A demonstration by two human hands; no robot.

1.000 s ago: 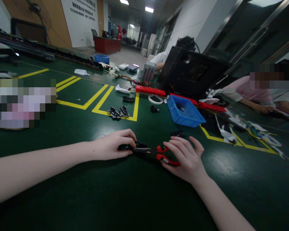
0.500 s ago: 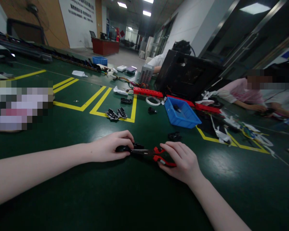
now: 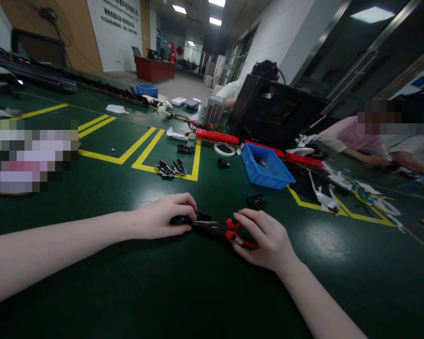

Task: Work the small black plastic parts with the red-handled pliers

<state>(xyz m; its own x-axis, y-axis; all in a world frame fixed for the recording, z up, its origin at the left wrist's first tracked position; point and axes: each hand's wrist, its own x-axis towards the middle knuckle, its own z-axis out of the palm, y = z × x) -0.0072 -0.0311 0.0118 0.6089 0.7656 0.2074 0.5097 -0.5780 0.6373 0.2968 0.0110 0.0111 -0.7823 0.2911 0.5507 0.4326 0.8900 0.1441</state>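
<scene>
My left hand (image 3: 167,215) is closed around a small black plastic part (image 3: 181,220), which the fingers partly cover. Red-handled long-nose pliers (image 3: 217,227) lie in my right hand (image 3: 265,235), its fingers wrapped over the handles. The plier tips reach the part beside my left thumb; whether they grip it I cannot tell. Beyond my right hand lies another black piece (image 3: 256,201). Farther off, broken-looking black and silver pieces (image 3: 165,168) rest near a yellow line, with a black block (image 3: 185,149) behind them.
A blue bin (image 3: 268,172) holding a dark object stands beyond my right hand. Near it are a black cone-shaped piece (image 3: 224,163), a white ring (image 3: 224,149) and a red power strip (image 3: 217,136). A large black case (image 3: 277,110) stands behind. Other people sit across the table and at right.
The jaws of the pliers look slightly turned at the black part. Both hands stay almost in place.
</scene>
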